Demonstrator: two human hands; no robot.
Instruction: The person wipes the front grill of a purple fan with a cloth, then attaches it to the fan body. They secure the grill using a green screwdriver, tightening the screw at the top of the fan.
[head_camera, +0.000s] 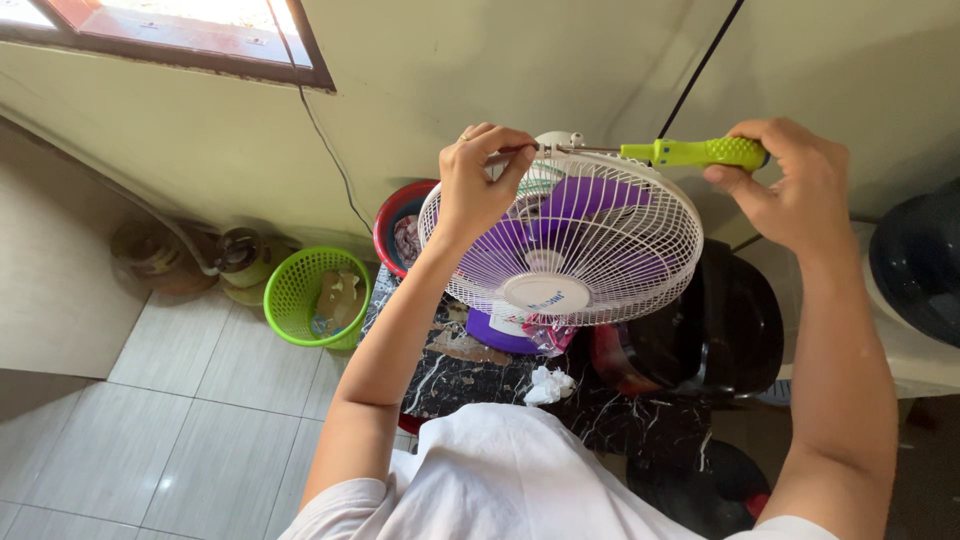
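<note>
A table fan (560, 240) with a white wire grille and purple blades stands on a black marble-patterned surface (470, 375). My left hand (482, 180) pinches the top rim of the grille, fingertips at the small clip there. My right hand (790, 185) holds the lime-green handle of a screwdriver (700, 152). Its thin metal shaft runs left to the top of the grille, meeting my left fingertips.
A green plastic basket (305, 295) with scraps sits on the tiled floor at left, beside brown pots (240, 255). A red bowl (400, 225) lies behind the fan. A black helmet-like shell (720, 330) is at right; crumpled white paper (550, 385) lies near me.
</note>
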